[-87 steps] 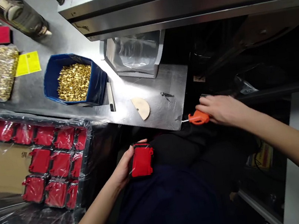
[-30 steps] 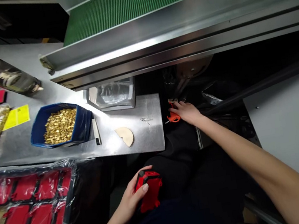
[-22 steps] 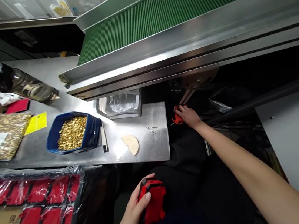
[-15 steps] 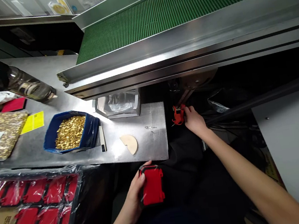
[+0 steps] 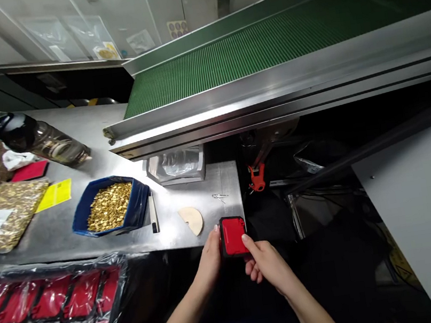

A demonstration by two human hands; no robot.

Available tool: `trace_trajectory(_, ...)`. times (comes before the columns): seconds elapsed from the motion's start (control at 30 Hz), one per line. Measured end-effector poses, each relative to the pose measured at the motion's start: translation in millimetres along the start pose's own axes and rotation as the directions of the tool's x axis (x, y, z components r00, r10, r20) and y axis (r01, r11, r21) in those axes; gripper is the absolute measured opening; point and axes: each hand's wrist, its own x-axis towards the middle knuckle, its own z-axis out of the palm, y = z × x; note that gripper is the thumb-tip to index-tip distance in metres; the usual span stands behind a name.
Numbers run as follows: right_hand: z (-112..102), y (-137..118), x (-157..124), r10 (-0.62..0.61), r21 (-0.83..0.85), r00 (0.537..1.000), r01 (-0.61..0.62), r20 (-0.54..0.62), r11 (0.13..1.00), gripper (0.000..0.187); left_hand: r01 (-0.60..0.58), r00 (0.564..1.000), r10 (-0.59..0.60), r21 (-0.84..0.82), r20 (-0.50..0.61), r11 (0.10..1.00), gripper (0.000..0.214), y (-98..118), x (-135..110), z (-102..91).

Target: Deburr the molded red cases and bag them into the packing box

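Observation:
A small red plastic case [image 5: 234, 235] with a black rim is held between both hands at the front edge of the metal table. My left hand [image 5: 210, 254] grips its left side, the thumb along the rim. On the opposite side, my right hand [image 5: 268, 261] presses its thumb on the red face, fingers curled beneath. Just beyond the case, a few thin metal pins [image 5: 220, 197] lie on the table. A pale, part-round flat piece [image 5: 192, 221] rests to the left of them. An orange-red tool [image 5: 257, 178] hangs past the table's right edge, touched by neither hand.
A blue bin [image 5: 80, 217] of small brass-coloured parts stands left, beside a cutter knife [image 5: 153, 214]. A clear-lined grey tray [image 5: 178, 167] sits under the green conveyor [image 5: 217, 61]. A plastic-lined box [image 5: 121, 267] of red cases is at lower left; a bottle [image 5: 55, 145] stands behind.
My right hand has left the orange-red tool and come over to the red case. The left hand has raised the case toward the table edge. The view has tilted upward.

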Motion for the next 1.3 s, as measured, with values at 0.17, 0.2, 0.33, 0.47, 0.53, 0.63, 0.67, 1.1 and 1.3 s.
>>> trace_trajectory(0.17, 0, -13, 22, -0.050, -0.074, 0.996, 0.044, -0.072, 0.996, 0.077, -0.194, 0.921, 0.331, 0.492, -0.207, 0.849, 0.037, 12, -11, -26.6)
trace_trajectory(0.2, 0, -15, 25, -0.061, -0.084, 0.996, 0.055, -0.067, 0.995, 0.077, -0.238, 0.894, 0.406, 0.570, -0.187, 0.786, 0.032, 16, -12, -30.1)
trace_trajectory(0.33, 1, -18, 23, -0.086, -0.131, 0.995, 0.080, -0.043, 0.988, 0.075, -0.355, 0.811, 0.576, 0.697, -0.102, 0.623, 0.029, 48, 8, -41.1)
trace_trajectory(0.47, -6, 0, 5, -0.143, -0.234, 0.985, 0.117, -0.096, 0.965, 0.062, -0.373, 0.740, 0.668, 0.783, -0.072, 0.497, 0.030, 111, 69, -54.4)
trace_trajectory(0.53, -11, 16, -2, -0.216, -0.255, 0.971, 0.184, -0.104, 0.949, 0.057, -0.325, 0.738, 0.673, 0.846, -0.052, 0.422, 0.027, 145, 106, -60.3)
trace_trajectory(0.63, -17, 42, -5, -0.308, -0.191, 0.949, 0.291, -0.064, 0.937, 0.054, -0.227, 0.799, 0.601, 0.922, -0.008, 0.313, 0.026, 184, 153, -66.4)
trace_trajectory(0.67, -18, 50, -4, -0.323, -0.154, 0.945, 0.312, -0.051, 0.938, 0.054, -0.192, 0.827, 0.562, 0.941, 0.002, 0.279, 0.027, 193, 165, -67.9)
trace_trajectory(1.1, -17, 67, 15, -0.380, 0.025, 0.921, 0.384, -0.088, 0.923, 0.053, -0.056, 0.921, 0.386, 0.998, 0.051, 0.003, 0.037, 212, 188, -75.1)
trace_trajectory(1.3, -16, 71, 22, -0.379, 0.101, 0.923, 0.385, -0.073, 0.917, 0.056, -0.137, 0.888, 0.453, 0.986, 0.078, 0.100, 0.030, 218, 191, -80.4)
